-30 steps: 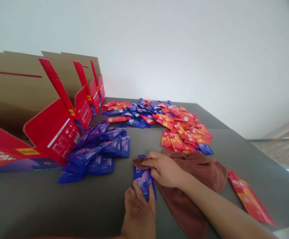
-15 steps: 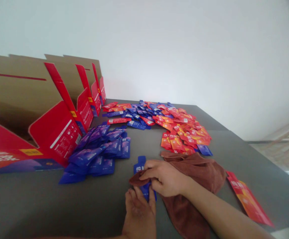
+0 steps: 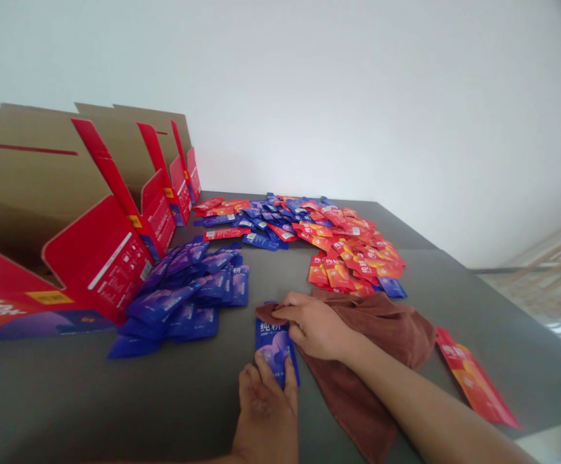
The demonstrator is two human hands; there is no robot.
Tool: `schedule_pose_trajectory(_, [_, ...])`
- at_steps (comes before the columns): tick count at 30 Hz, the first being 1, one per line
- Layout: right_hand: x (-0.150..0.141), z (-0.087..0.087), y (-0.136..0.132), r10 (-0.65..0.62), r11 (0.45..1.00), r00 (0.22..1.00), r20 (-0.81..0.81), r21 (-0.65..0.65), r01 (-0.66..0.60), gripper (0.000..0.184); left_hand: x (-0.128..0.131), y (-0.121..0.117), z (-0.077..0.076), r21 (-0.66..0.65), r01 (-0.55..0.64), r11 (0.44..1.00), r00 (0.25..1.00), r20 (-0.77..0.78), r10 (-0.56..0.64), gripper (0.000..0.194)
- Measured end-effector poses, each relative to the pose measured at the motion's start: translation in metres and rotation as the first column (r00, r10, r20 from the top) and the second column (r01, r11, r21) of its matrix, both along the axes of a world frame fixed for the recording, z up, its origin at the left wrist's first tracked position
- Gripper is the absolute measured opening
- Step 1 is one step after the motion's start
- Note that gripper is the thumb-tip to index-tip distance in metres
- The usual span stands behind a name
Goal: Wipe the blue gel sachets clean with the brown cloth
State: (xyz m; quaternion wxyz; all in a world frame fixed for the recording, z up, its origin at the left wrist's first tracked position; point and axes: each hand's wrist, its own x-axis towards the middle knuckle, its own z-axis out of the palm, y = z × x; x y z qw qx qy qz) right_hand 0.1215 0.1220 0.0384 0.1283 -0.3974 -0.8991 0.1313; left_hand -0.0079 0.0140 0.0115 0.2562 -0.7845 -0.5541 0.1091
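Left hand open, fingertips on the blue sachet, which runs lengthwise ahead of them – far end under the cloth gripped by the right hand.

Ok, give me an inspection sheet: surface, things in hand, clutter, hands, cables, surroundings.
Surface: dark table, partly covered.
Things in hand: blue packet lying flat; brown cloth, one corner over the packet's top end.
Clutter: blue pile left, red-and-blue pile toward the back, lone red packet right.
Hands: left hand, fingers on the packet's lower end; right hand gripping the cloth.
Cables: nothing seen.
Surroundings: open cartons left; pale wall behind.
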Motion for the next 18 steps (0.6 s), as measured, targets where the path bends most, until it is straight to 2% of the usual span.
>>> schedule_pose_trajectory(5, [0.003,0.007,-0.013,0.231,0.970,0.969,-0.085,-0.058,-0.236,0.035,0.001,-0.001,0.000,-0.045,-0.013,0.999,0.999,0.033,0.015,0.054])
schedule_pose_trajectory(9, [0.003,0.010,-0.019,0.305,0.942,0.945,-0.122,-0.111,-0.318,0.033,0.002,-0.001,0.000,-0.102,-0.009,0.995,0.998,0.065,0.015,0.055])
schedule_pose_trajectory(12, [0.002,0.007,-0.014,0.225,0.970,0.970,-0.096,-0.075,-0.232,0.034,0.002,-0.001,-0.001,-0.071,-0.021,0.997,0.998,0.056,0.025,0.055])
schedule_pose_trajectory(15, [0.002,0.002,-0.007,0.040,0.999,0.999,-0.011,-0.033,-0.040,0.032,0.002,-0.001,-0.001,-0.028,-0.014,1.000,0.999,0.041,0.015,0.054])
schedule_pose_trajectory(18, [0.002,0.000,-0.004,-0.112,0.993,0.992,0.052,-0.018,0.114,0.034,0.001,-0.001,-0.001,0.004,0.000,1.000,1.000,0.017,0.000,0.055])
